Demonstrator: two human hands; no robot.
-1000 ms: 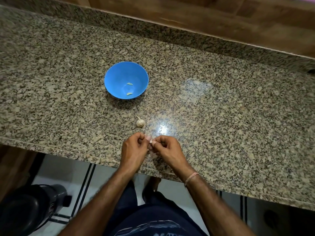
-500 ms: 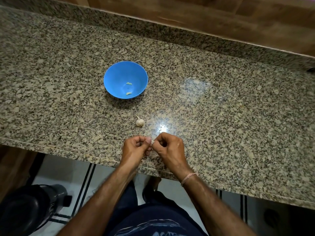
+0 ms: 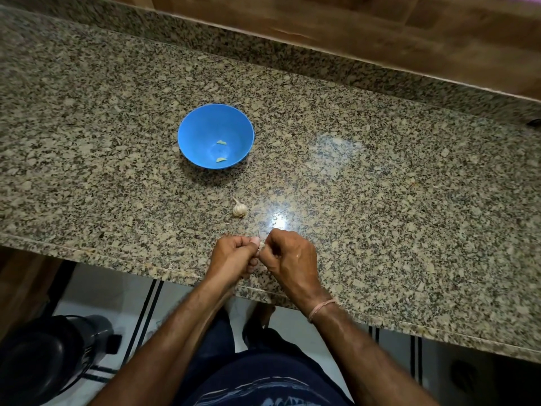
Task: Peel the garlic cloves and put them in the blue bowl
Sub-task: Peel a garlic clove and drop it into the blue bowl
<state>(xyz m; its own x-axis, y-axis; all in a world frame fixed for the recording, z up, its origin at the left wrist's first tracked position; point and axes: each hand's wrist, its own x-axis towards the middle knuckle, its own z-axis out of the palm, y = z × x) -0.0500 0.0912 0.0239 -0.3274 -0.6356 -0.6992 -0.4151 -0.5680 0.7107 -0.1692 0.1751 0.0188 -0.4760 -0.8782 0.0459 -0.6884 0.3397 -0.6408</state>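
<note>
Blue is the bowl [image 3: 187, 133] that stands further back on the granite tabletop [image 3: 380, 200], and two peeled cloves [image 3: 221, 142] lie already on its bottom, a little apart from each other. So one part of the task is done. Between the bowl and me lies the garlic bulb [image 3: 239, 208], with its skin on, and no hand touches it. My left hand [image 3: 234, 256] and my right hand [image 3: 288, 256] are close together over the near edge of the tabletop. Both hands have curled fingers and pinch between them one small clove [image 3: 262, 245], of which only a pale tip shows. I judge that I am in the middle of peeling this third clove; how much skin is on it I cannot tell. After it goes into the bowl, the bulb must be broken and peeled too.
</note>
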